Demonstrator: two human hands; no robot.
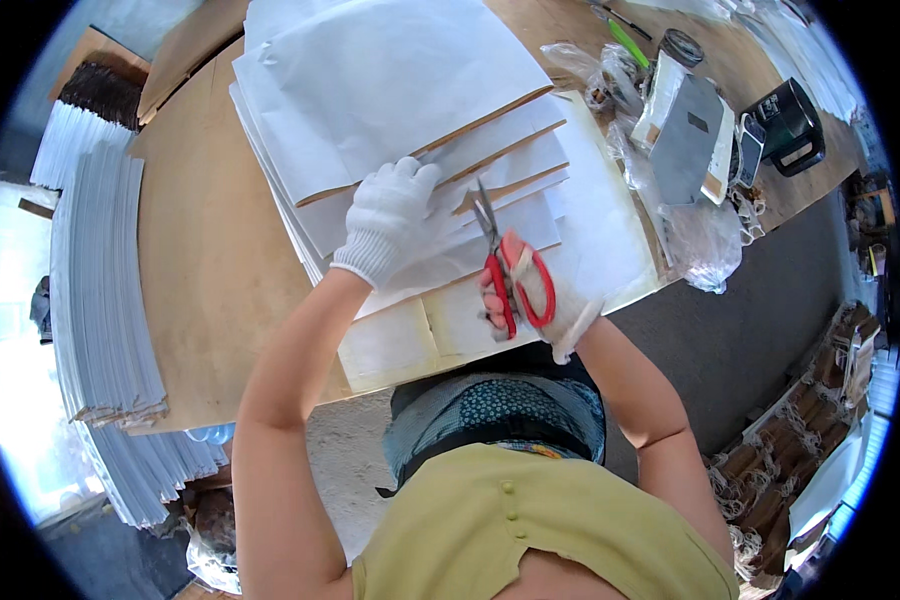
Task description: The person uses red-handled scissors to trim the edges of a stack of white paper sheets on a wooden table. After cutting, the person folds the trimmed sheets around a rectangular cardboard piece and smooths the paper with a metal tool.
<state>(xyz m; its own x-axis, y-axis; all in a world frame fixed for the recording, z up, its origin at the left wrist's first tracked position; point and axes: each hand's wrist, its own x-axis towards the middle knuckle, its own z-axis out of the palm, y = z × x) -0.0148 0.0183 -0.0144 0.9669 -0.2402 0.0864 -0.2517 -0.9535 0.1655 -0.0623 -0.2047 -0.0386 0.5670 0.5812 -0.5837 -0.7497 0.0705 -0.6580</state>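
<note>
White paper sheets [400, 95] with brown edges lie in a staggered pile on the table, their near ends stepped one below another. My left hand [395, 210], in a white knitted glove, rests at the near edge of the top sheets. Its fingers are bent and close together on the paper; their tips are hidden. In my right hand [555, 310] is a pair of scissors [497, 265] with red handles, its blades slightly parted and pointing away from me above the sheet ends. Whitish glove fabric covers part of the right hand, while some fingertips show bare.
Tall stacks of folded white paper [100, 280] line the left side of the wooden table [205, 250]. At the right are a dark mug [792, 125], a grey flat plate [687, 140], crumpled plastic bags [705, 240] and a green-handled tool [627, 42]. Corded brown bundles [785, 445] lie lower right.
</note>
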